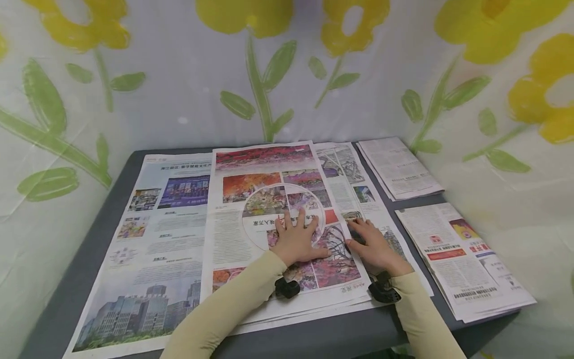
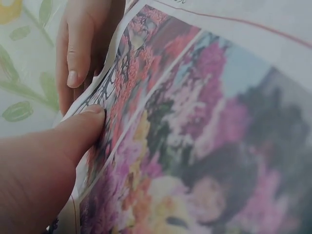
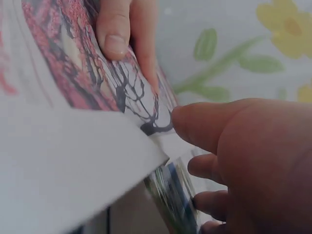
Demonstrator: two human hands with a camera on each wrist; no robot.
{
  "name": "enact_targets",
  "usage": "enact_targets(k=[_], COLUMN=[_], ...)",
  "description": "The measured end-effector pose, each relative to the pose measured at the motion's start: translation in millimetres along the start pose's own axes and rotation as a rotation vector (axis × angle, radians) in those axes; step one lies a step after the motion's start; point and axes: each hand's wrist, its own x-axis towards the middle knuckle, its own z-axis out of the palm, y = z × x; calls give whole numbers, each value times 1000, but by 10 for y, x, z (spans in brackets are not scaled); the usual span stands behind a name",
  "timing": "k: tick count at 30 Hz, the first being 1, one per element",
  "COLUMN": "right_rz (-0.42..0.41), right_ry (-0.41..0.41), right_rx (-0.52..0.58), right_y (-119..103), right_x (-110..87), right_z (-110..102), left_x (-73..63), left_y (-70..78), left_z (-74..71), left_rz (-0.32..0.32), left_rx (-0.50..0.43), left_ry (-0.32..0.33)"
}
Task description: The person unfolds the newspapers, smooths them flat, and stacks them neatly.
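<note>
A folded newspaper section (image 1: 233, 249) with colourful flower photos and a circular design lies on top of a wider spread newspaper (image 1: 148, 269). My left hand (image 1: 298, 239) rests on the printed page with its fingers spread. At the section's right edge is my right hand (image 1: 374, 247). In the right wrist view, the right thumb (image 3: 200, 122) touches the page edge, while the other fingers sit lower, beside the sheet underneath. The left wrist view shows the left thumb (image 2: 85, 126) on the branch photo, near the page's edge.
Folded newspapers (image 1: 399, 167) lie at the back right of the dark grey table (image 1: 341, 329), and another folded stack (image 1: 466, 264) is nearer on the right. A flower-printed curtain (image 1: 179, 75) surrounds the table's back and sides.
</note>
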Motion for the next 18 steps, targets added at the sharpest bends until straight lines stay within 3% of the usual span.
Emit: enact_targets(k=[6, 10, 13, 18], right_rz=[38, 27, 7, 25], right_ry=[56, 70, 98, 115], right_rx=[-74, -52, -42, -43], right_y=[176, 245, 272, 279], right_x=[-134, -212, -239, -237], right_z=[-53, -64, -47, -42], left_x=[45, 63, 34, -126], left_y=[184, 337, 531, 879], left_z=[7, 23, 69, 172], left_rz=[10, 26, 79, 144], left_rx=[-16, -4, 14, 37], left_ry=[-9, -9, -10, -61])
